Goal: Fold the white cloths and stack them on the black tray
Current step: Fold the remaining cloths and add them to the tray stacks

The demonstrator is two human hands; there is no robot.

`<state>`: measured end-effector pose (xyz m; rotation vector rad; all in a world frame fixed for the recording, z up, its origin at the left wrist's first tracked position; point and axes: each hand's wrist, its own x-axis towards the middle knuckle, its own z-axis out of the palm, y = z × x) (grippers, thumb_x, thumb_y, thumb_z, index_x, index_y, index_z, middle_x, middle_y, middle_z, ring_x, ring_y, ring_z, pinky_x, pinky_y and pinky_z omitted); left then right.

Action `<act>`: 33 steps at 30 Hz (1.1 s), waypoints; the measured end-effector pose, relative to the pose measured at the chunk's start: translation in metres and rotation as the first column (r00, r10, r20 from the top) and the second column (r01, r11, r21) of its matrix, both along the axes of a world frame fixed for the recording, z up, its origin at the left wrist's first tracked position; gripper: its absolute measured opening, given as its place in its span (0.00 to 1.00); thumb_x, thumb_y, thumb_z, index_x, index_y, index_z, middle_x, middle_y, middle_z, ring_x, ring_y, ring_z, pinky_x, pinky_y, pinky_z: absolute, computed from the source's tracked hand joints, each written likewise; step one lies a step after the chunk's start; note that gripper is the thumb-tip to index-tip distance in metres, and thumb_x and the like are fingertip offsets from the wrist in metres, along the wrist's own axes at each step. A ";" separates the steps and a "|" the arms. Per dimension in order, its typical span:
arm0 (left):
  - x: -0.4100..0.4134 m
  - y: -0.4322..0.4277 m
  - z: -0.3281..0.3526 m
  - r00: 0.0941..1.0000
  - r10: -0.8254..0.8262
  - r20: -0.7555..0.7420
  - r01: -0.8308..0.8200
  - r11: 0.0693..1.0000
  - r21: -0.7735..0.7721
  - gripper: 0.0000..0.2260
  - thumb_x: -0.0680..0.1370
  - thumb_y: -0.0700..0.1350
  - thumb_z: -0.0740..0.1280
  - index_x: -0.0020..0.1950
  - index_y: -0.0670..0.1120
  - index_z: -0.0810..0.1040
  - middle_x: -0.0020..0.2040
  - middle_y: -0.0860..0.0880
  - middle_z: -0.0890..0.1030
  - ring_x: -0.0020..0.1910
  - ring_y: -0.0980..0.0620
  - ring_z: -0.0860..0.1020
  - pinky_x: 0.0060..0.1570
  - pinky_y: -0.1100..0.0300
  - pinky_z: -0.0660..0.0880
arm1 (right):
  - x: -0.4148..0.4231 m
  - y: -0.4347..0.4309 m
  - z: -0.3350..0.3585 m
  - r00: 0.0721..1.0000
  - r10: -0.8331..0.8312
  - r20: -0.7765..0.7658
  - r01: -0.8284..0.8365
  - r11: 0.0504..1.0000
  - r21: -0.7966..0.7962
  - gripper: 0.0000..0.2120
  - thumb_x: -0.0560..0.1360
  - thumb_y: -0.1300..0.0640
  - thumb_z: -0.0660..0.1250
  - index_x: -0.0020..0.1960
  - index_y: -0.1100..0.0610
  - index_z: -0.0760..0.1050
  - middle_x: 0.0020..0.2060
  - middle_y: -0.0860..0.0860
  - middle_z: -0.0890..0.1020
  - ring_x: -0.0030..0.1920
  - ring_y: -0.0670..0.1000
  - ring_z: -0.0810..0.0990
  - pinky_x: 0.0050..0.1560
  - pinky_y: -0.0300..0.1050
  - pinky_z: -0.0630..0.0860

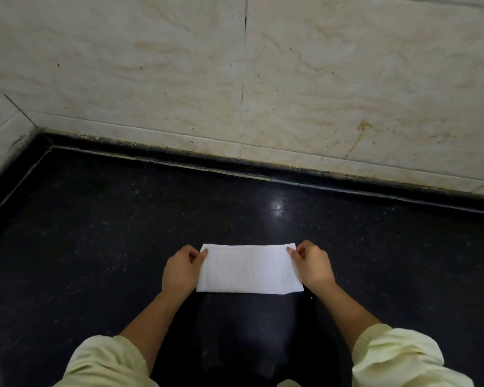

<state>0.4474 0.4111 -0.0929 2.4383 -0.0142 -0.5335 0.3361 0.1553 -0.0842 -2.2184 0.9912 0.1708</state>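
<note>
A white cloth lies flat on the black counter as a folded, wide rectangle. My left hand pinches its far left corner between thumb and fingers. My right hand pinches its far right corner the same way. Both forearms come in from the bottom in pale yellow sleeves. No black tray can be told apart from the dark surface, and no other cloth is in view.
A beige marbled tile wall rises behind the counter, with a raised black rim along its foot. A second wall closes the left corner. A light glare shines on the counter.
</note>
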 end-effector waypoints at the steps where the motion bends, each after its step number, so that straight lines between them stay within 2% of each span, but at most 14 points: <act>1: 0.000 0.000 0.001 1.000 0.009 0.003 -0.009 1.000 -0.008 0.13 0.79 0.56 0.63 0.48 0.46 0.75 0.42 0.50 0.79 0.40 0.55 0.77 0.42 0.57 0.76 | -0.001 0.001 0.000 1.000 -0.006 0.012 0.006 1.000 -0.009 0.12 0.79 0.48 0.64 0.44 0.56 0.72 0.33 0.49 0.77 0.36 0.49 0.76 0.36 0.44 0.72; 4: -0.005 0.001 0.007 1.000 0.019 0.014 -0.019 1.000 -0.016 0.13 0.78 0.56 0.63 0.51 0.47 0.72 0.42 0.50 0.78 0.40 0.54 0.77 0.41 0.57 0.75 | -0.008 0.002 0.005 0.997 -0.048 0.059 0.049 0.999 -0.015 0.12 0.77 0.45 0.65 0.47 0.54 0.71 0.34 0.49 0.78 0.37 0.50 0.78 0.38 0.47 0.75; 6: -0.013 0.004 0.011 0.996 0.007 0.087 -0.005 1.000 -0.020 0.12 0.78 0.56 0.64 0.53 0.48 0.71 0.46 0.50 0.76 0.40 0.55 0.76 0.38 0.59 0.73 | -0.017 0.003 0.010 0.993 -0.035 0.110 0.042 0.997 -0.063 0.11 0.77 0.46 0.65 0.48 0.54 0.71 0.36 0.49 0.77 0.37 0.49 0.77 0.36 0.47 0.75; 10: -0.043 0.010 0.012 0.956 -0.122 0.267 0.135 0.990 -0.030 0.09 0.79 0.54 0.64 0.55 0.52 0.71 0.52 0.55 0.69 0.45 0.58 0.74 0.38 0.63 0.71 | -0.045 0.016 0.015 0.949 0.209 0.236 -0.157 0.962 -0.221 0.08 0.78 0.51 0.65 0.45 0.54 0.73 0.39 0.45 0.74 0.37 0.46 0.74 0.35 0.43 0.73; 12: -0.055 0.013 0.007 0.938 -0.174 0.299 0.188 0.982 -0.018 0.08 0.79 0.53 0.64 0.55 0.52 0.72 0.52 0.56 0.68 0.48 0.58 0.72 0.39 0.63 0.73 | -0.057 0.024 0.009 0.911 0.357 0.207 -0.290 0.911 -0.292 0.08 0.79 0.52 0.64 0.44 0.55 0.74 0.39 0.45 0.73 0.37 0.45 0.73 0.34 0.41 0.72; 15: -0.064 0.017 -0.002 0.943 -0.193 0.271 0.207 0.978 -0.023 0.09 0.78 0.52 0.66 0.56 0.52 0.75 0.53 0.55 0.68 0.51 0.57 0.70 0.41 0.63 0.73 | -0.068 0.028 -0.001 0.896 0.424 0.130 -0.354 0.862 -0.363 0.09 0.79 0.52 0.64 0.43 0.56 0.75 0.39 0.47 0.73 0.39 0.47 0.73 0.35 0.41 0.71; 20: -0.062 0.024 -0.006 0.961 -0.195 0.193 0.209 0.977 -0.051 0.11 0.77 0.50 0.68 0.57 0.51 0.76 0.55 0.53 0.68 0.54 0.55 0.71 0.47 0.64 0.70 | -0.072 0.023 0.001 0.930 0.363 0.060 -0.327 0.889 -0.320 0.07 0.79 0.54 0.63 0.46 0.56 0.75 0.43 0.46 0.72 0.44 0.47 0.72 0.39 0.39 0.67; 24: -0.057 0.027 -0.003 0.988 -0.136 0.080 0.148 0.975 -0.168 0.12 0.74 0.48 0.72 0.56 0.52 0.75 0.53 0.52 0.70 0.51 0.54 0.74 0.51 0.61 0.74 | -0.065 0.028 0.005 0.984 0.175 0.045 -0.164 0.970 -0.177 0.04 0.76 0.55 0.66 0.47 0.56 0.74 0.45 0.47 0.72 0.46 0.48 0.74 0.40 0.41 0.69; 29: -0.049 0.029 -0.001 0.992 -0.127 0.003 0.124 0.967 -0.224 0.14 0.72 0.45 0.75 0.54 0.52 0.75 0.52 0.50 0.72 0.46 0.57 0.74 0.44 0.69 0.69 | -0.051 0.033 0.012 0.998 -0.064 -0.006 0.064 0.998 0.004 0.20 0.71 0.59 0.70 0.61 0.59 0.69 0.53 0.52 0.74 0.52 0.52 0.75 0.47 0.43 0.71; 33: -0.049 0.029 0.001 0.992 -0.127 -0.015 0.120 0.965 -0.233 0.14 0.71 0.43 0.75 0.54 0.50 0.76 0.52 0.50 0.71 0.45 0.57 0.73 0.42 0.71 0.68 | -0.038 0.035 0.020 0.983 -0.148 -0.106 0.158 0.983 0.095 0.18 0.71 0.59 0.70 0.55 0.60 0.66 0.42 0.51 0.74 0.44 0.53 0.76 0.37 0.44 0.72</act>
